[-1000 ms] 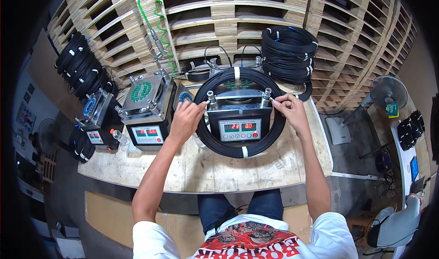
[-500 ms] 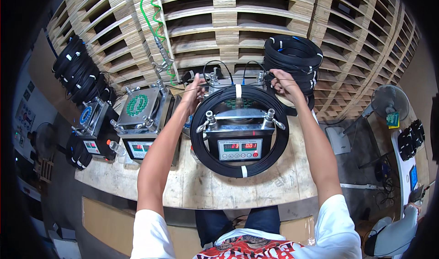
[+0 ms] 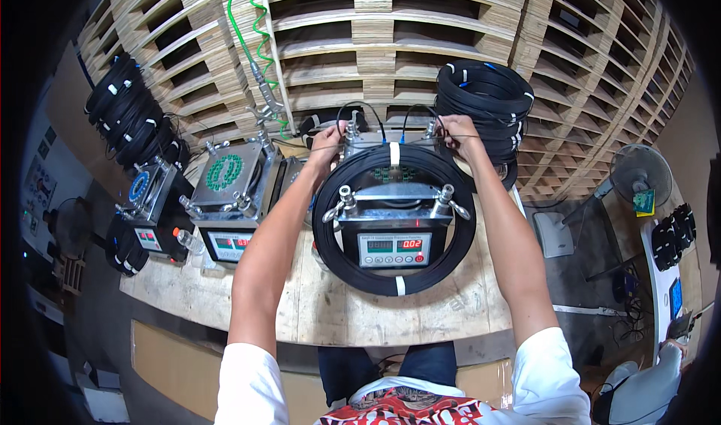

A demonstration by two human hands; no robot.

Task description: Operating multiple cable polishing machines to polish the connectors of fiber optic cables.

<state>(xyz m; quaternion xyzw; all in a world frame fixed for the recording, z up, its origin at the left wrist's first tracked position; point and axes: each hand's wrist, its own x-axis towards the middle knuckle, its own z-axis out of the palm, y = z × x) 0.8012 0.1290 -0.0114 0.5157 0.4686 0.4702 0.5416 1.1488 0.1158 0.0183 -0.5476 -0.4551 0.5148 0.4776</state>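
In front of me stands a metal bench machine with a lit red-and-green display, apparently a polishing machine. A coil of black cable leans upright around its front, bound with white tape. Two blue-tipped leads arch over the machine's back. Both arms reach past the coil. At the rear left clamp post, my left hand is closed, its fingertips partly hidden. My right hand is closed beside the rear right clamp post. What either hand grips cannot be made out. Silver levers stick out from the front posts.
Two similar machines stand left, near a small orange-capped bottle. Stacked black cable coils rise at back right, others at far left. Wooden pallets wall the back; a green air hose hangs there. A fan stands right.
My left hand has gone from thumb raised to fingers closed at the rear left post. My right hand has shifted slightly inward at its post. The machine's display has changed.
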